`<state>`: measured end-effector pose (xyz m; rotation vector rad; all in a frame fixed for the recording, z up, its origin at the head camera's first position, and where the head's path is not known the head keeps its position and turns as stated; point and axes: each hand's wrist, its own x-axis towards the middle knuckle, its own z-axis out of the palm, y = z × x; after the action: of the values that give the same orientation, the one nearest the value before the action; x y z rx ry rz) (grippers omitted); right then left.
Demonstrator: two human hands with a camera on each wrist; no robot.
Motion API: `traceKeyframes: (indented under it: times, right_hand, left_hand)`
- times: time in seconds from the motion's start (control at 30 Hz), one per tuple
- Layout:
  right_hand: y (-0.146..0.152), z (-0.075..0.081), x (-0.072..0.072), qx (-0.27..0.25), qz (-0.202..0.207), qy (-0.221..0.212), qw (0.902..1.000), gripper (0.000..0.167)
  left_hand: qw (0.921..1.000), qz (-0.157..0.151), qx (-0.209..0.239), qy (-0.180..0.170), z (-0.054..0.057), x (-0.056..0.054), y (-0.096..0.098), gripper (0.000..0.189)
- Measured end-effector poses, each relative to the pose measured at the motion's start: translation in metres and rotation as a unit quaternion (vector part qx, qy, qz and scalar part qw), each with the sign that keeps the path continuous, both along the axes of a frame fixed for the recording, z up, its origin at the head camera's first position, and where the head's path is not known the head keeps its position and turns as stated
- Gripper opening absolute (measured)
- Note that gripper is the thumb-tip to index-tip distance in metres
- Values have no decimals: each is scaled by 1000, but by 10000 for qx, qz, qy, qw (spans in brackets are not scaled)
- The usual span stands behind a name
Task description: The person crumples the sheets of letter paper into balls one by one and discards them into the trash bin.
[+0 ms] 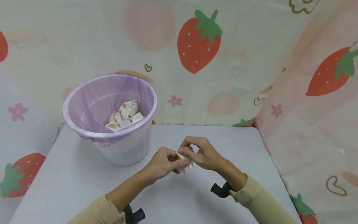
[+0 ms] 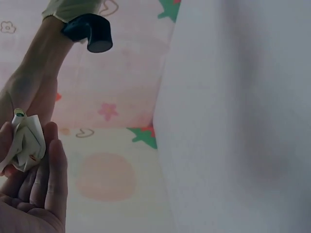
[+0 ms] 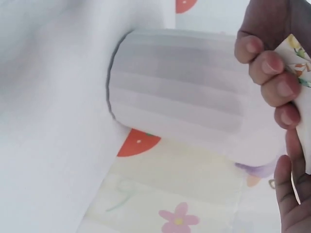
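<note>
Both hands meet over the table, holding a small crumpled piece of white paper [image 1: 181, 155] between them. My left hand [image 1: 161, 165] grips its lower left side, thumb across the front. From the upper right, my right hand [image 1: 207, 155] pinches the top edge with thumb and fingers. In the left wrist view the paper [image 2: 30, 143] looks folded into layers with small coloured marks. The right wrist view shows a printed flower and leaf pattern on the paper [image 3: 305, 97], with the left hand's fingers [image 3: 282, 87] curled against it.
A white bin [image 1: 126, 152] with a purple liner [image 1: 89, 102] stands on the white table [image 1: 179, 199], left of the hands. Inside it lie several crumpled white papers [image 1: 124, 116]. A strawberry-print sheet [image 1: 246, 71] hangs behind and beside the table.
</note>
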<state>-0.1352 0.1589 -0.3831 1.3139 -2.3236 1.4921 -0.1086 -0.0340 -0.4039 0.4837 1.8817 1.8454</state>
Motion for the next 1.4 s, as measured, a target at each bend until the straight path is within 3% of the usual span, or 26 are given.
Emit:
traceKeyframes:
  times: [0.13,0.23,0.33,0.43,0.57,0.73,0.93,1.07,1.4]
  right_hand:
    - [2,2,4,-91,-250,363,9990,12]
    - [5,3,6,203,-301,1170,9925,46]
    - [7,2,7,750,-275,1931,9779,74]
    - [6,1,8,1121,-212,2396,9641,81]
    - [5,-1,8,1248,-176,2654,9558,82]
    - [5,-3,6,1246,-87,2698,9548,81]
    - [5,-7,7,779,41,2268,9708,83]
    - [3,-9,8,405,6,2027,9784,83]
    - [-3,-8,9,460,-205,2138,9756,79]
  left_hand:
    - [9999,48,139,60,3,-2,-4,28]
    - [9994,243,262,13,4,-6,-11,28]
    - [9988,407,271,-59,4,-11,-17,28]
    - [9987,416,280,-99,3,-11,-19,30]
    - [9984,394,347,-200,-1,-10,-19,34]
    - [9977,366,453,-346,-5,-8,-19,36]
    - [9950,187,745,-637,-5,-8,-16,36]
    - [9944,158,839,-628,-4,-8,-16,37]
    - [9953,200,741,-583,-2,-7,-18,35]
